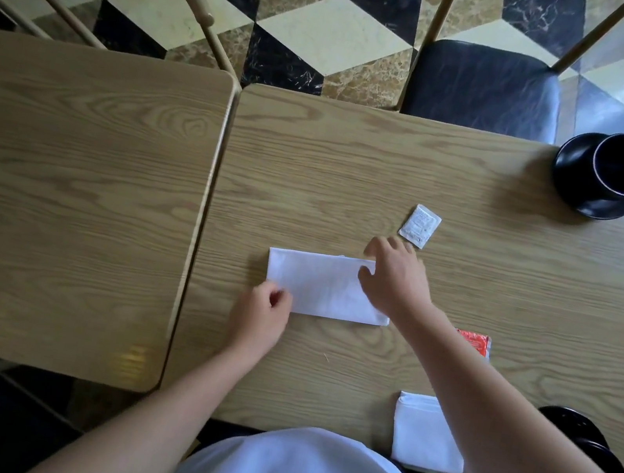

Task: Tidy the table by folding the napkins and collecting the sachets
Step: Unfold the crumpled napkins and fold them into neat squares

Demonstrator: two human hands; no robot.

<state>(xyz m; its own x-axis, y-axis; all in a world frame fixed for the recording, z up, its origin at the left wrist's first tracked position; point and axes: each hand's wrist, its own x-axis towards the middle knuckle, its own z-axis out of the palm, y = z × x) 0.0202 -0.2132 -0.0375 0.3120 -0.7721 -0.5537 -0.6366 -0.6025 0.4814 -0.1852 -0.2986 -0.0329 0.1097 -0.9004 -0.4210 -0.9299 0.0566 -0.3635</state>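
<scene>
Head view looks down on a wooden tabletop (357, 153) where a white napkin (318, 285), folded into a long strip, lies flat near the middle. The left hand (261, 318) pinches the strip's near-left corner with curled fingers. The right hand (393, 283) rests on the strip's right end, fingers loosely spread; whether its thumb has caught the edge I cannot tell. A second napkin (427, 435), folded small, sits at the near edge on the right. A white sachet (420, 226) lies just beyond the right hand, apart from the napkin, and a red sachet (474, 342) shows partly from behind the right forearm. A black cup (623, 164) on a saucer stands at the far right.

The napkin looks thin, soft and very light, so it will likely slide or spring open unless one end is pinned; corners and edges are the best places to take it. The sachets seem flat and slick, best nipped by an edge.
</scene>
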